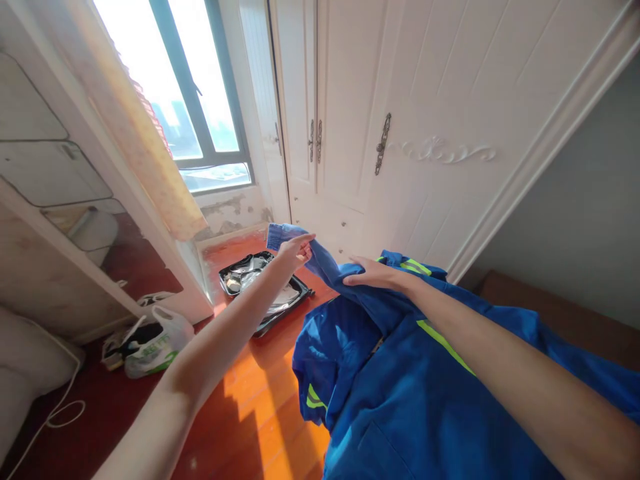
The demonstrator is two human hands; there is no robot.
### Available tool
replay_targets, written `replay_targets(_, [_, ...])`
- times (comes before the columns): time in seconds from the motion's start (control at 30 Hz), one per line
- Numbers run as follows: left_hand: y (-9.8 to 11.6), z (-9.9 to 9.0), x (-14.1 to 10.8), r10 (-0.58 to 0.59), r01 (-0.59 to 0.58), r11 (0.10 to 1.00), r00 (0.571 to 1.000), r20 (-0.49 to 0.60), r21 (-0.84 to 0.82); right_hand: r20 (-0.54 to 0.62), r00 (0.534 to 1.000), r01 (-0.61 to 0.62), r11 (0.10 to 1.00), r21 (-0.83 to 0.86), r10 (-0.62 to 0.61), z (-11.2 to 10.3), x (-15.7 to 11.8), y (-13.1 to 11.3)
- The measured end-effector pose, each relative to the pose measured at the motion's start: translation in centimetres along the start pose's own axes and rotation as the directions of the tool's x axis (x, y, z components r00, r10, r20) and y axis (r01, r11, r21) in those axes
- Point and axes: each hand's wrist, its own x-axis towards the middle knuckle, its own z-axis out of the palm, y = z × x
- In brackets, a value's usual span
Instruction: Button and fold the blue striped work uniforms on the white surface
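A large blue garment (400, 400) with yellow-green reflective strips spreads across the lower right. Its narrow upper part, perhaps the collar, stretches up and left between my hands, ending in a lighter blue edge with a small printed patch. My left hand (298, 251) pinches this part near that end, fingers closed. My right hand (367, 272) is closed on the cloth farther right, thumb and fingers pressed on its top edge. A sleeve with a reflective strip hangs at the garment's left side.
An open black suitcase (283, 320) with packed items lies on the reddish wooden floor (240, 427). A white plastic bag (157, 340) stands at the left near a cable. Behind are a white wardrobe (350, 133), a window and a curtain.
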Motion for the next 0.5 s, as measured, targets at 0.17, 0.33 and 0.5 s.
replay_targets(0.17, [1.1,4.0,-4.8,0.199,-0.21,0.972,0.975,0.1,0.106,-0.145,0.989,0.091,0.882,0.462,-0.026,-1.6,-0.4,-3.3])
replay_targets(0.33, [1.3,8.4,-9.8,0.369,-0.49,0.85,0.816,0.446,0.195,-0.438,0.876,0.422,0.756,0.501,-0.2,-3.8,-1.6,-6.5])
replay_targets(0.5, [2.7,7.7,-12.7,0.415,-0.667,0.679,0.694,0.589,0.307,-0.557,0.821,0.425,0.788,0.446,-0.128,-6.8,-5.7,-6.7])
